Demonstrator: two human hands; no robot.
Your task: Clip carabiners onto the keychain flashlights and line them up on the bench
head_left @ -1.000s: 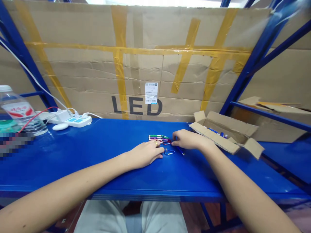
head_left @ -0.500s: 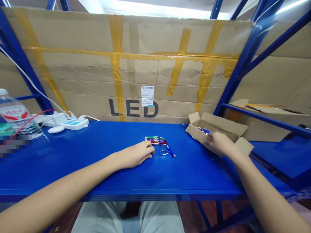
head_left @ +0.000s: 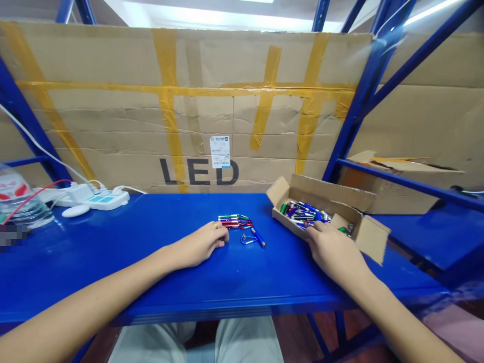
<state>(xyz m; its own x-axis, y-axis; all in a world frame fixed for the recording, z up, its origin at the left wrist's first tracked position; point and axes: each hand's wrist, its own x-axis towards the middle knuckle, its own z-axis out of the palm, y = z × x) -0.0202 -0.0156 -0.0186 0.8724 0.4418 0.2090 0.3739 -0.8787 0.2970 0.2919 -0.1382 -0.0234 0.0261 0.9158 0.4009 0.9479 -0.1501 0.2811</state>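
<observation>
My left hand (head_left: 206, 243) rests on the blue table with its fingers curled; what they hold, if anything, is hidden. Just beyond its fingers lie several slim metal keychain penlights (head_left: 231, 222) side by side, green, red and purple, with small carabiner clips at their right ends. A blue penlight (head_left: 258, 237) lies slanted to the right of them, next to a silver-blue carabiner (head_left: 248, 239). Over on the right, my right hand (head_left: 336, 249) has its fingers closed over the near wall of an open cardboard box (head_left: 289, 222). Many mixed penlights (head_left: 302, 213) fill the box.
A white power strip (head_left: 108, 200) with plugs and cords sits at the back left, near a clear plastic bottle (head_left: 22, 199). A large taped carton (head_left: 204, 116) stands along the back edge. Blue rack posts (head_left: 350, 106) rise on both sides. Another carton (head_left: 393, 186) is behind the right post.
The small box has shifted left and turned somewhat, so its contents show more. My right hand has moved nearer along its front wall. My left hand stays beside the penlights.
</observation>
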